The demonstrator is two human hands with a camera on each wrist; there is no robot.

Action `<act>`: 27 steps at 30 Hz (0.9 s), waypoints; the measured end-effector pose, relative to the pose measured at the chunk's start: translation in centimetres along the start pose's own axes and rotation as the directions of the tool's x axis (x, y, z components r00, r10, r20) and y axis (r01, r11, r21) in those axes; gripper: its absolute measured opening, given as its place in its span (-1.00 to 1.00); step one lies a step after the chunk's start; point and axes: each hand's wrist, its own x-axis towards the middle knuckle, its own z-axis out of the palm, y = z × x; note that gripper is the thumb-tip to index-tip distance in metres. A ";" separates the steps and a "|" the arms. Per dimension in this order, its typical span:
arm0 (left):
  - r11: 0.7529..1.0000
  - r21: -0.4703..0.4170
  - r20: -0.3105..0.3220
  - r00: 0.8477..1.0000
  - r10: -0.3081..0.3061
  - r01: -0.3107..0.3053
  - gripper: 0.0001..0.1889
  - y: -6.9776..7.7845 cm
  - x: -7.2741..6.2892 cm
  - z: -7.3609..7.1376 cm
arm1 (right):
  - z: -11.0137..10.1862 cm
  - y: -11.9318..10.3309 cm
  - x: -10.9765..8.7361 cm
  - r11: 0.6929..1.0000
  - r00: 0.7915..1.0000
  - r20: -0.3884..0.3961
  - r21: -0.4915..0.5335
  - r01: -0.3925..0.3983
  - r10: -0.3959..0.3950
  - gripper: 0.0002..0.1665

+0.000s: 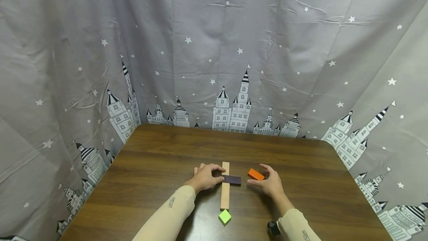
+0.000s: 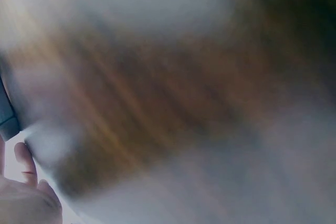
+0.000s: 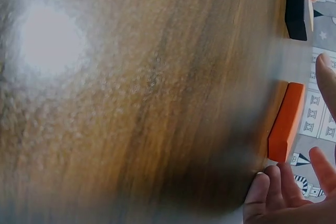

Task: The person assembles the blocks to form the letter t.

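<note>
A dark purple block (image 1: 233,180) lies crosswise over a pale wooden strip (image 1: 225,197). My left hand (image 1: 204,177) is at the block's left end, thumb tip right at the end and index fingertip over the strip just beyond. The left wrist view catches a dark block (image 2: 7,116) and some fingers at its left edge. To the right, an orange block (image 1: 256,174) rests on the table between the spread thumb and index finger of my right hand (image 1: 269,183). The right wrist view shows that orange block (image 3: 286,121) apart from the thumb.
A lime green block (image 1: 225,217) sits turned cornerwise at the strip's near end. Under everything is a brown wooden table (image 1: 160,151). A grey curtain (image 1: 200,21) printed with castles and stars hangs behind. Near the right cuff is a black wrist device (image 1: 273,228).
</note>
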 end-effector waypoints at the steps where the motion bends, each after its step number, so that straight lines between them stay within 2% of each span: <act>1: 1.000 0.001 -0.002 1.000 0.002 -0.002 -0.74 0.0 0.0 0.0 | 0.0 0.0 0.0 1.000 1.000 0.001 0.010 -0.005 0.005 0.10; 9: 1.000 0.001 0.003 1.000 -0.015 0.015 -0.74 0.0 0.1 0.1 | 0.1 0.3 0.1 0.984 0.992 0.003 0.131 -0.122 0.122 0.01; 16: 1.000 -0.006 0.001 1.000 -0.010 0.010 -0.74 -0.1 0.1 0.1 | 0.1 0.3 0.1 0.977 0.989 -0.008 0.159 -0.143 0.146 -0.16; 20: 1.000 0.000 -0.001 1.000 -0.009 0.009 -0.74 -0.2 0.1 0.2 | 0.2 0.3 0.1 0.981 0.990 -0.020 0.139 -0.135 0.140 -0.23; 27: 1.000 -0.007 -0.004 1.000 -0.011 0.011 -0.75 -0.3 0.1 0.2 | 0.7 0.6 0.1 0.994 0.993 -0.044 0.033 -0.104 0.105 -0.33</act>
